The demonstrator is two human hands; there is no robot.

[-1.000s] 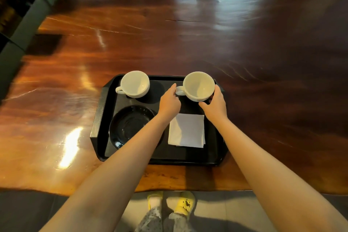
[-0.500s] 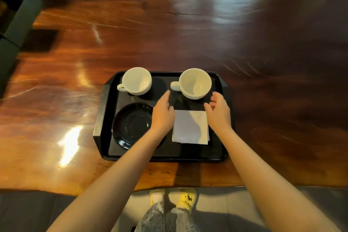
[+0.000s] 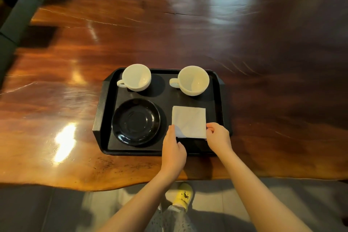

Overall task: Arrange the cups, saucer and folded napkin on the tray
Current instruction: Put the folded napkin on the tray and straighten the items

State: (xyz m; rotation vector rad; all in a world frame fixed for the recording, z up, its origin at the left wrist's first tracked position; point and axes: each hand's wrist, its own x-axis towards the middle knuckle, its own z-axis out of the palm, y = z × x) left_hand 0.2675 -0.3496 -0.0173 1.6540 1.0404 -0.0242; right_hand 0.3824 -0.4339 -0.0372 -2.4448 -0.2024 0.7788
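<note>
A black tray (image 3: 101,111) lies near the table's front edge. On its far side stand two white cups, the left cup (image 3: 136,77) and the right cup (image 3: 193,80), handles pointing left. A black saucer (image 3: 136,121) sits at the near left of the tray. A white folded napkin (image 3: 189,121) lies at the near right. My left hand (image 3: 173,151) touches the napkin's near left corner. My right hand (image 3: 219,137) pinches its near right corner.
The glossy wooden table (image 3: 188,30) stretches far beyond the tray on all sides. A dark shelf unit (image 3: 17,5) stands off the far left corner. Below the front edge I see grey floor and a yellow shoe (image 3: 183,196).
Both hands let go of the right cup and drew back toward me. They now rest on the napkin's near corners.
</note>
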